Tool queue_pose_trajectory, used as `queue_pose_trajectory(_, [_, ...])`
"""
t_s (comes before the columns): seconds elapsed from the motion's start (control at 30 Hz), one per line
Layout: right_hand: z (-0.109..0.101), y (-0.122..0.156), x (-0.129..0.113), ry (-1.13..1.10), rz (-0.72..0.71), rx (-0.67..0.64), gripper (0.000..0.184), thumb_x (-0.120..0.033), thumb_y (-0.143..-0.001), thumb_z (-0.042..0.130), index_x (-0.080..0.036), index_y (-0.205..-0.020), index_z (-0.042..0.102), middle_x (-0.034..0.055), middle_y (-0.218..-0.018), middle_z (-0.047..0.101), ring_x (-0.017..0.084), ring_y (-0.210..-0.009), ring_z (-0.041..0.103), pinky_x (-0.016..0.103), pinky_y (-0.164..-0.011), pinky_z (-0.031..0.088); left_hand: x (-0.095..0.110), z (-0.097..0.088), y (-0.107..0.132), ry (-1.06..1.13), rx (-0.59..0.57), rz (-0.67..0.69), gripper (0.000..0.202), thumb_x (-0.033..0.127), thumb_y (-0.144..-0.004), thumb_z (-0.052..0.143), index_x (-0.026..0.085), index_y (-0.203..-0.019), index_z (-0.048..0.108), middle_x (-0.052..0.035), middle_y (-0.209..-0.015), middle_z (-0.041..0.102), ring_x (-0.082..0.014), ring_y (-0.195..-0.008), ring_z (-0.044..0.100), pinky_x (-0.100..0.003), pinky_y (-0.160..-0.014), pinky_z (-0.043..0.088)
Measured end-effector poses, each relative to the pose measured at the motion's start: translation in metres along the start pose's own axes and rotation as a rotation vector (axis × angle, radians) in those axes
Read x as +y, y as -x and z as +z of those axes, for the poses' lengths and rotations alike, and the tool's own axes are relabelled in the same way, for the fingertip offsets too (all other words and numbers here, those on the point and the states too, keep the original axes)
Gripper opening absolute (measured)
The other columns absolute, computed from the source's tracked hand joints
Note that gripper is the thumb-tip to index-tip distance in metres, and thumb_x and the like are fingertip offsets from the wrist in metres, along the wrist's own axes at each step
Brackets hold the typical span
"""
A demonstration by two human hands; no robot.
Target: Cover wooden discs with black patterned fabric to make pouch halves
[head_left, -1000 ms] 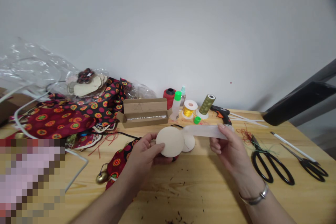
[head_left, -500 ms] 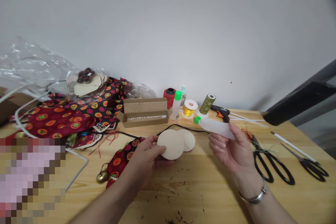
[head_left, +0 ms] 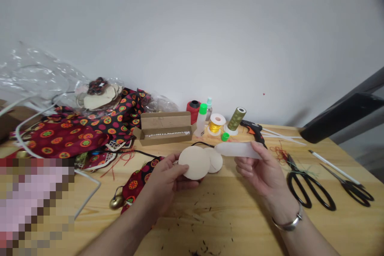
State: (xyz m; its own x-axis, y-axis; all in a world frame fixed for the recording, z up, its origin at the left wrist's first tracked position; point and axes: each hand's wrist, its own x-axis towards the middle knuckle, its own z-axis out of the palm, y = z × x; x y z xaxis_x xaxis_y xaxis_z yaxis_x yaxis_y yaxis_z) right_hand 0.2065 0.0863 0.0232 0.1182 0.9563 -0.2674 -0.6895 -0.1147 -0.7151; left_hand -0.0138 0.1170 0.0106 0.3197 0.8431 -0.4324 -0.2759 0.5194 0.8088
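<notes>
My left hand (head_left: 168,180) is closed on a pale round disc (head_left: 194,162), holding it just above the wooden table (head_left: 228,216). A second disc (head_left: 216,161) lies flat right behind it. My right hand (head_left: 261,168) grips a translucent white glue bottle (head_left: 238,149), tipped sideways with its nozzle pointing left at the discs. A green cap (head_left: 225,137) lies on the table just beyond the bottle.
Red patterned fabric (head_left: 69,136), an open cardboard box (head_left: 165,128), thread spools (head_left: 236,120), another bottle (head_left: 201,120) and a glue gun (head_left: 253,130) line the back. Two black scissors (head_left: 310,188) lie at right. A fabric piece with a bell (head_left: 132,192) sits at left.
My right hand lowered the bottle and tipped it flatter, nozzle toward the discs. The left hand kept the disc nearly still.
</notes>
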Motion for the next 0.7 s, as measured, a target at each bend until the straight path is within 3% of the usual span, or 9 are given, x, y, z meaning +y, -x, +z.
queue_pose_trajectory(0.23, [-0.0018,-0.0041,0.0038,0.134,0.021,0.052,0.034,-0.034,-0.064,0.075,-0.019,-0.061,0.045,-0.0067,-0.044,0.043,0.004,-0.037,0.028,0.015,-0.035,0.016,0.0016,-0.0015,0.0007,-0.001,0.027,0.011,0.034,0.007,-0.075,0.058,0.009,-0.108,0.053,-0.0150,-0.094,0.072,-0.0219,-0.070,0.071,-0.025,-0.051,0.058])
queue_pose_trajectory(0.7, [-0.0024,-0.0064,0.0068,0.271,-0.034,0.131,0.038,-0.038,-0.060,0.078,-0.018,-0.060,0.046,-0.0070,-0.041,0.043,0.004,-0.035,0.030,0.014,-0.033,0.016,0.0040,-0.0003,0.0004,0.019,0.077,0.043,0.029,0.007,-0.073,0.060,0.009,-0.101,0.055,-0.0141,-0.090,0.072,-0.0184,-0.064,0.070,-0.025,-0.051,0.059])
